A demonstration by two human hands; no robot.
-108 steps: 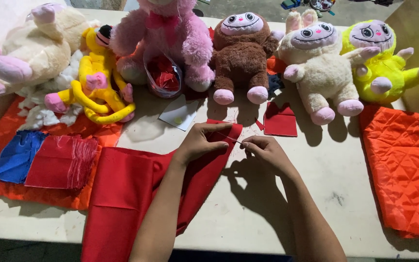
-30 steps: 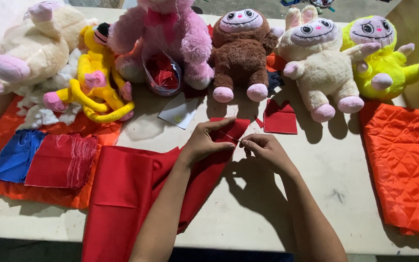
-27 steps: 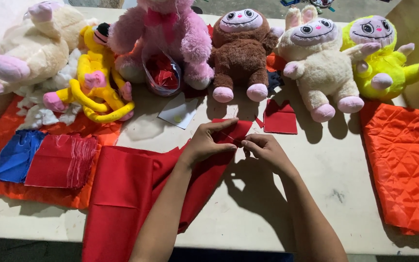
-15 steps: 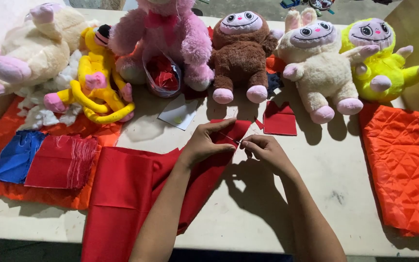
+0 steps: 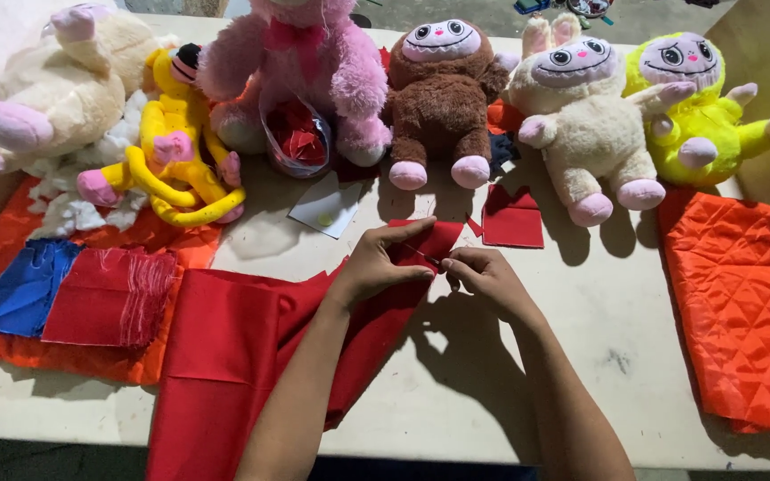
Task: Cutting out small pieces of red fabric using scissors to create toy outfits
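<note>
A: What are the hands doing right now?

B: The left hand (image 5: 383, 264) is lying flat, pressing the upper tip of the large red cloth sheet (image 5: 251, 347) onto the pale tabletop (image 5: 599, 312). The right hand (image 5: 483, 276) is just beside it at three o'clock, fingertips pinched together at the cloth's edge. Something thin and dark seems to be running between the two hands, but it is too small to tell what.

A: Where is that cloth lying?

B: It is stretching from the tabletop's centre down towards seven o'clock, spilling over the near edge.

A: How far along does the work look?

B: I would judge it early. A small cut red fabric piece (image 5: 511, 218) is lying at one o'clock of the hands, yet most of the sheet is looking whole.

A: And around them?

B: A row of plush toys is sitting along twelve o'clock: a brown plush monkey (image 5: 438, 98), a cream plush rabbit (image 5: 585, 125), a neon-yellow plush creature (image 5: 701, 107). An orange quilted fabric panel (image 5: 741, 303) is lying at three o'clock, and folded blue and red cloth pieces (image 5: 73, 289) at nine.
</note>
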